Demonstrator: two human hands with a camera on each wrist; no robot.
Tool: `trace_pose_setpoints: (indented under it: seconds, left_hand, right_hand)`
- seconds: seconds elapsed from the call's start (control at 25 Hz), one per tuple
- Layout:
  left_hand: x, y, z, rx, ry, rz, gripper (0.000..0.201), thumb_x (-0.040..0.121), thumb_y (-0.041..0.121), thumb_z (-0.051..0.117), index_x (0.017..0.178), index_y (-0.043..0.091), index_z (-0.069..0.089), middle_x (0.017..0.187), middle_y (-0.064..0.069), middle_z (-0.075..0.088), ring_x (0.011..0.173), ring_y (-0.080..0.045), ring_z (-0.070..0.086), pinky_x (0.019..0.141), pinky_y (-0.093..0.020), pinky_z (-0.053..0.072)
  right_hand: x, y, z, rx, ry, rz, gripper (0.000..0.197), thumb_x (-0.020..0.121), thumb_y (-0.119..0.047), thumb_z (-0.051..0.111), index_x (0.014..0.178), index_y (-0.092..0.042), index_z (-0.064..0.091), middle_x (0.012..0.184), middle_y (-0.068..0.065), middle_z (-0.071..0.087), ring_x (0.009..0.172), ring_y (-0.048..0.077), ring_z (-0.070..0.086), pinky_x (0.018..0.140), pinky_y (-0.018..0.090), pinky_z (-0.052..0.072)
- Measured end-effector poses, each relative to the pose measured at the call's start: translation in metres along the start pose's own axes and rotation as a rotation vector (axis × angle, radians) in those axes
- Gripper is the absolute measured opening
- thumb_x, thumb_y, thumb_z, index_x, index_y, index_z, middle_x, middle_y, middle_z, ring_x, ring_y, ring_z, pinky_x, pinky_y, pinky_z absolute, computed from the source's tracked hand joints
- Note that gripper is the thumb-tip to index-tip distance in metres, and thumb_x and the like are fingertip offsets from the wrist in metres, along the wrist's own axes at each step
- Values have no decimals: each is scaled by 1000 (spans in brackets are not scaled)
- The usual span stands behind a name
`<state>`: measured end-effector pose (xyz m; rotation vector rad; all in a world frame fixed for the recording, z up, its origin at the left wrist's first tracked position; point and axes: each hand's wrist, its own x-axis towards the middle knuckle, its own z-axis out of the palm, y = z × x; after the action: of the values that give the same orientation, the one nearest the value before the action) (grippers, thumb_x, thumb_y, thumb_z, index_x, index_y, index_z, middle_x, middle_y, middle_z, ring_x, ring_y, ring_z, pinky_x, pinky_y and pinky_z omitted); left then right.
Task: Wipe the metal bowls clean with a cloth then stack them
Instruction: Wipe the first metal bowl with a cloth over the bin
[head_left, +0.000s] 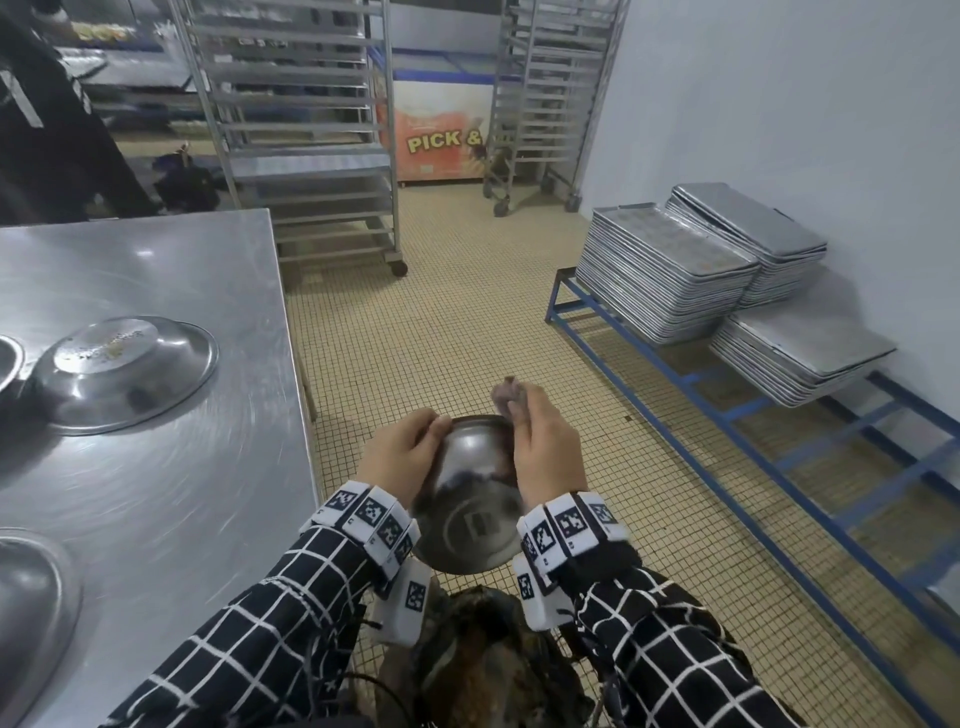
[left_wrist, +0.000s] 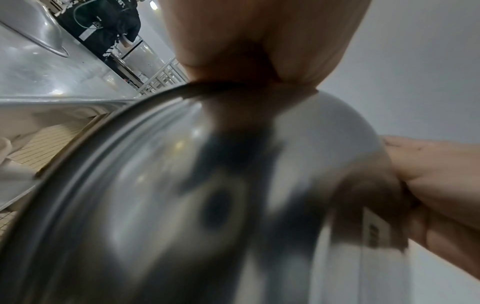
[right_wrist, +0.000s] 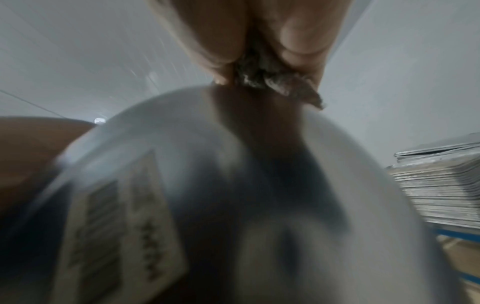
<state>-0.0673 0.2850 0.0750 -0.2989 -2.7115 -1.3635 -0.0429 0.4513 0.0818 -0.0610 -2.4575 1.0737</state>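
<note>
I hold a metal bowl (head_left: 470, 499) in the air over the floor, its underside turned toward me. My left hand (head_left: 405, 452) grips its left rim with curled fingers. My right hand (head_left: 540, 441) pinches a grey crumpled cloth (head_left: 511, 392) against the bowl's far right rim. The left wrist view shows the bowl (left_wrist: 182, 205) close up and blurred under my fingers (left_wrist: 246, 51). The right wrist view shows the cloth (right_wrist: 270, 82) bunched between my fingertips above the bowl (right_wrist: 259, 205). An upturned bowl (head_left: 124, 371) lies on the steel table (head_left: 182, 493).
Another bowl (head_left: 31, 597) sits at the table's near left, and a third bowl's edge (head_left: 8, 358) at the far left. Stacked metal trays (head_left: 670, 270) rest on a blue frame (head_left: 727, 415) at the right. Wheeled racks (head_left: 311, 130) stand behind. A person stands at the far left (head_left: 47, 130).
</note>
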Motion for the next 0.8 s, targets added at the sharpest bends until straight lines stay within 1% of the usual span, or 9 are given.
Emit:
trace_pose_setpoints:
  seconds: [0.12, 0.2, 0.28, 0.36, 0.44, 0.52, 0.64, 0.72, 0.8]
  left_hand:
    - [-2, 5, -1, -77, 50, -39, 25, 99, 28, 44, 80, 18, 56, 68, -1, 58, 62, -15, 52, 57, -19, 39]
    - [0, 10, -1, -150, 89, -51, 28, 99, 25, 42, 74, 20, 51, 65, -2, 55, 59, -14, 49, 58, -22, 39]
    - [0, 16, -3, -229, 131, -55, 28, 99, 24, 43, 73, 19, 52, 65, -3, 56, 58, -12, 48, 56, -20, 40]
    - [-1, 21, -7, -288, 138, -42, 27, 99, 23, 43, 75, 22, 55, 68, -2, 58, 59, -11, 49, 56, -16, 41]
    - [-3, 22, -10, -332, 130, -35, 26, 99, 23, 43, 77, 18, 56, 67, -2, 56, 60, -12, 49, 58, -17, 42]
    - [-4, 20, -14, -376, 137, -61, 29, 99, 26, 42, 80, 10, 57, 70, -7, 56, 63, -16, 49, 63, -25, 43]
    - [-3, 15, -17, -423, 167, -108, 31, 100, 28, 41, 84, 7, 57, 75, -8, 57, 66, -16, 51, 66, -27, 43]
    - [-3, 13, -17, -403, 170, -113, 28, 100, 28, 41, 83, 11, 55, 73, -2, 55, 66, -14, 49, 65, -25, 41]
    - [-3, 13, -15, -392, 168, -113, 24, 100, 26, 41, 82, 13, 53, 72, 0, 54, 65, -12, 48, 65, -24, 40]
  right_hand:
    - [-6, -9, -3, -25, 59, 61, 32, 98, -27, 47, 129, -21, 45, 101, -4, 62, 85, 15, 63, 65, 22, 50]
    - [-17, -14, 7, -104, -42, -60, 37, 98, -35, 41, 132, -20, 44, 134, 1, 51, 124, 20, 50, 97, 35, 47]
    - [-32, -19, 18, -253, -95, -213, 51, 100, -45, 27, 143, -20, 35, 154, 1, 28, 145, 21, 17, 117, 39, 18]
    - [-32, -22, 21, -318, -26, -258, 57, 100, -48, 17, 147, -19, 31, 156, 1, 24, 146, 21, 12, 118, 39, 12]
    - [-23, -19, 17, -223, 47, -147, 57, 99, -47, 14, 145, -18, 34, 152, 1, 31, 142, 19, 23, 114, 39, 24]
    - [-13, -8, 10, 74, 89, 144, 51, 99, -47, 19, 138, -22, 42, 141, -1, 43, 130, 17, 41, 99, 32, 43]
    - [-15, 9, 6, 377, 69, 488, 45, 99, -48, 25, 130, -26, 50, 120, -7, 53, 119, 19, 52, 89, 29, 45]
    - [-23, 6, 7, 355, 46, 423, 47, 98, -50, 27, 138, -31, 41, 130, -7, 49, 124, 19, 49, 98, 37, 45]
    - [-24, -7, 11, 278, 9, 237, 51, 98, -49, 28, 147, -38, 22, 153, -5, 26, 138, 19, 31, 105, 41, 38]
